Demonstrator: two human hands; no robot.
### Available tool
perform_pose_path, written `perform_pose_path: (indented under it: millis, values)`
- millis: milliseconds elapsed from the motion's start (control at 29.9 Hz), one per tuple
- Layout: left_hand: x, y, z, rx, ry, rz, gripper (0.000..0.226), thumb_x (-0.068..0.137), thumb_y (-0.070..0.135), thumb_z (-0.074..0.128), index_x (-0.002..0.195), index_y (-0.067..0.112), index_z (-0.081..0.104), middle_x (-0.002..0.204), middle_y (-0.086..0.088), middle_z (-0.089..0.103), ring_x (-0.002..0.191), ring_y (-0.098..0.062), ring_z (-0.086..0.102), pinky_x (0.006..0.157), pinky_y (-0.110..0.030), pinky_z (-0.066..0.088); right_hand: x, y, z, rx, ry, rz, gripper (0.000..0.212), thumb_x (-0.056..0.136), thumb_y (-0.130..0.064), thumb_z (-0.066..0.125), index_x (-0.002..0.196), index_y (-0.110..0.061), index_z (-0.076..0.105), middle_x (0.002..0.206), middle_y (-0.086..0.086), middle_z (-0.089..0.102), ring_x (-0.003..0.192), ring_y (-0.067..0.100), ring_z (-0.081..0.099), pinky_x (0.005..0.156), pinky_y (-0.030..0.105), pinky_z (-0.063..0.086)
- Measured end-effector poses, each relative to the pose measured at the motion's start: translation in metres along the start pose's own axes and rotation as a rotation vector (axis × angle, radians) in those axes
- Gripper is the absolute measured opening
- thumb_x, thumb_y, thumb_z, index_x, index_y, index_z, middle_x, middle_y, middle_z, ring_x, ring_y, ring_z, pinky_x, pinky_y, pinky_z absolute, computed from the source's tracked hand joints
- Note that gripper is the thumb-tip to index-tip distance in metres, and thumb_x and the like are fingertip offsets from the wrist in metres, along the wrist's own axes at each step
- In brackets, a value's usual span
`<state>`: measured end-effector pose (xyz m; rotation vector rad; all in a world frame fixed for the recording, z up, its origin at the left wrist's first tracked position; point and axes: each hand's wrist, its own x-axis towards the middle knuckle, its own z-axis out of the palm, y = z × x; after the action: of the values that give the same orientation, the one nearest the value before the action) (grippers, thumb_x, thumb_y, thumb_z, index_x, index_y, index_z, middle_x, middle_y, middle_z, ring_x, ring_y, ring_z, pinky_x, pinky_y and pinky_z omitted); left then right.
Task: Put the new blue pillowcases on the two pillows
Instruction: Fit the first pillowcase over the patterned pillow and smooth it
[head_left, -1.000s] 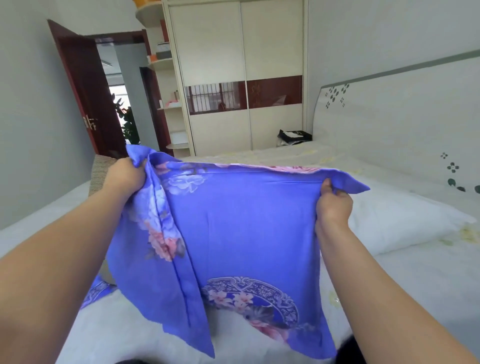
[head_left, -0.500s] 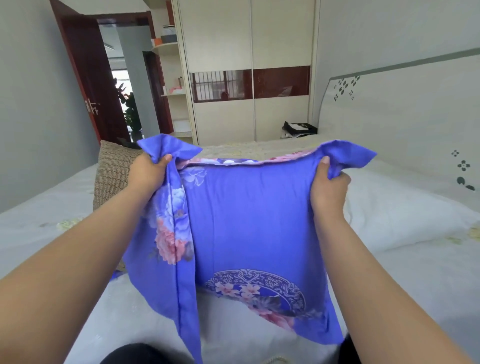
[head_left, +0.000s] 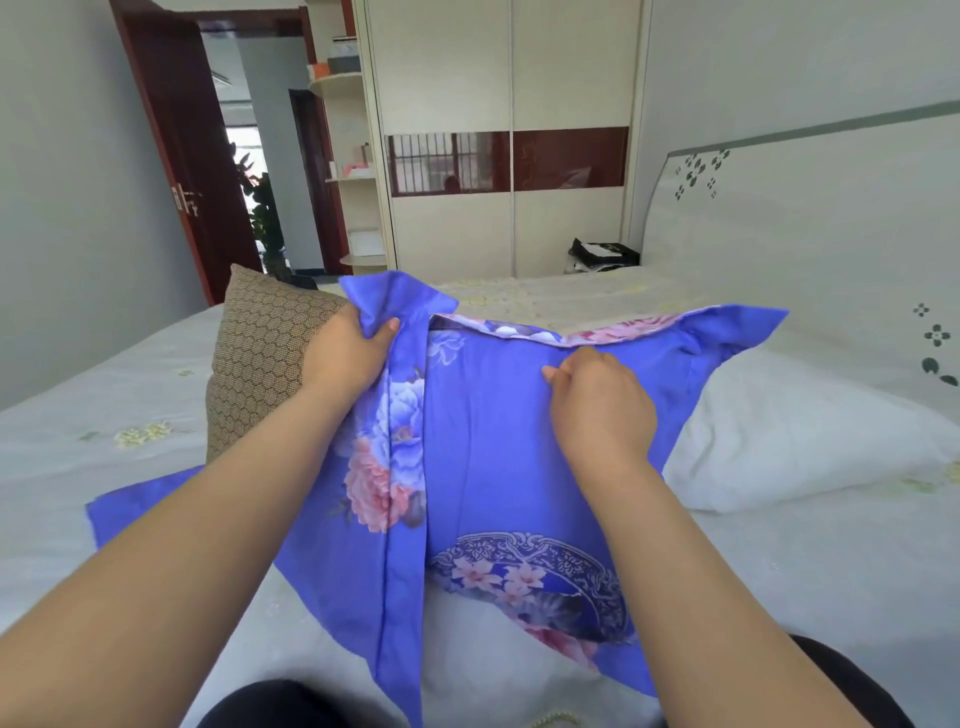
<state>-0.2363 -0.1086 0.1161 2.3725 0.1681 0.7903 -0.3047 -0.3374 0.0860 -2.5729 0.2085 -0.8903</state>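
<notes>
A blue floral pillowcase stands in front of me over the bed, its lower part draped across a white pillow near my lap. My left hand grips its upper left corner. My right hand has curled fingers pinching the fabric near the middle of the top edge. The upper right corner juts out free. A second white pillow lies bare at the right, by the headboard. Another piece of blue cloth lies flat on the bed at the left.
A brown patterned cushion stands upright behind my left hand. The bed has a pale flowered sheet. The white headboard runs along the right; a wardrobe and an open dark red door lie beyond the bed.
My right hand let go of the upper right corner and moved left to the middle of the top edge. The pillowcase came down lower, and the view tilted downward.
</notes>
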Motion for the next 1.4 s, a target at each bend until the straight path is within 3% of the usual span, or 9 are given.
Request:
perform_pose_path:
  millis: [134, 367, 534, 634, 735, 968, 1169, 1336, 1402]
  values:
    - [-0.014, 0.005, 0.009, 0.019, 0.014, 0.057, 0.035, 0.095, 0.039, 0.046, 0.111, 0.009, 0.052, 0.112, -0.018, 0.063, 0.103, -0.039, 0.057, 0.077, -0.036, 0.039, -0.001, -0.027, -0.009, 0.093, 0.028, 0.010, 0.026, 0.099, -0.033, 0.041, 0.106, -0.011, 0.052, 0.110, 0.007, 0.061, 0.099, 0.029, 0.057, 0.063, 0.031, 0.030]
    - [-0.025, 0.021, 0.018, 0.008, -0.095, 0.098, 0.036, 0.098, 0.037, 0.040, 0.109, 0.003, 0.049, 0.113, -0.022, 0.060, 0.104, -0.040, 0.056, 0.074, -0.036, 0.035, -0.005, -0.104, -0.008, 0.308, -0.106, -0.195, 0.030, 0.100, -0.036, 0.039, 0.109, -0.010, 0.051, 0.108, 0.007, 0.062, 0.102, 0.027, 0.058, 0.064, 0.031, 0.030]
    - [-0.012, 0.000, 0.014, -0.089, -0.057, -0.007, 0.036, 0.096, 0.036, 0.047, 0.114, 0.004, 0.053, 0.118, -0.020, 0.060, 0.110, -0.038, 0.054, 0.084, -0.035, 0.040, -0.019, -0.042, 0.006, 0.035, -0.071, 0.012, 0.050, 0.087, -0.050, 0.057, 0.121, -0.015, 0.046, 0.123, 0.006, 0.045, 0.117, 0.026, 0.042, 0.088, 0.036, 0.037]
    - [-0.020, 0.003, 0.027, -0.011, -0.050, 0.059, 0.032, 0.094, 0.037, 0.049, 0.105, 0.007, 0.049, 0.106, -0.020, 0.063, 0.100, -0.040, 0.057, 0.074, -0.037, 0.038, -0.028, -0.016, 0.002, -0.044, -0.083, 0.099, 0.058, 0.086, -0.051, 0.059, 0.122, -0.010, 0.042, 0.123, 0.009, 0.044, 0.114, 0.028, 0.045, 0.087, 0.036, 0.039]
    - [-0.028, 0.008, 0.040, 0.055, -0.013, 0.116, 0.025, 0.094, 0.033, 0.048, 0.100, 0.008, 0.046, 0.096, -0.021, 0.063, 0.090, -0.042, 0.058, 0.066, -0.036, 0.032, -0.024, -0.004, -0.001, -0.025, -0.199, 0.149, 0.045, 0.094, -0.042, 0.052, 0.120, -0.007, 0.045, 0.122, 0.012, 0.052, 0.110, 0.031, 0.054, 0.081, 0.035, 0.043]
    - [-0.032, 0.011, 0.042, 0.020, -0.024, 0.147, 0.018, 0.094, 0.026, 0.047, 0.094, 0.009, 0.043, 0.092, -0.022, 0.062, 0.087, -0.042, 0.057, 0.064, -0.035, 0.031, -0.021, -0.007, -0.005, 0.059, -0.197, 0.130, 0.033, 0.100, -0.033, 0.040, 0.113, -0.006, 0.052, 0.117, 0.012, 0.058, 0.106, 0.031, 0.057, 0.070, 0.031, 0.032]
    - [-0.043, 0.016, 0.048, -0.003, -0.178, 0.170, 0.013, 0.092, 0.019, 0.048, 0.097, 0.009, 0.040, 0.098, -0.026, 0.060, 0.091, -0.042, 0.055, 0.065, -0.037, 0.030, -0.020, -0.072, 0.023, 0.531, -0.248, -0.015, 0.025, 0.098, -0.027, 0.044, 0.101, -0.005, 0.057, 0.107, 0.015, 0.063, 0.102, 0.031, 0.056, 0.074, 0.035, 0.037]
    - [-0.037, 0.004, 0.050, -0.008, -0.153, 0.089, 0.020, 0.095, 0.021, 0.044, 0.103, 0.003, 0.046, 0.105, -0.025, 0.060, 0.098, -0.043, 0.055, 0.076, -0.041, 0.040, -0.012, -0.040, 0.046, 0.225, -0.246, -0.073, 0.030, 0.099, -0.030, 0.042, 0.108, -0.005, 0.054, 0.117, 0.014, 0.057, 0.108, 0.032, 0.054, 0.078, 0.037, 0.040]
    - [-0.037, 0.004, 0.053, 0.013, -0.137, 0.076, 0.023, 0.095, 0.020, 0.042, 0.107, 0.001, 0.046, 0.106, -0.027, 0.060, 0.098, -0.044, 0.056, 0.076, -0.042, 0.040, -0.010, -0.018, 0.047, 0.253, -0.204, -0.059, 0.028, 0.099, -0.029, 0.042, 0.104, -0.006, 0.057, 0.114, 0.013, 0.058, 0.106, 0.030, 0.055, 0.079, 0.035, 0.039]
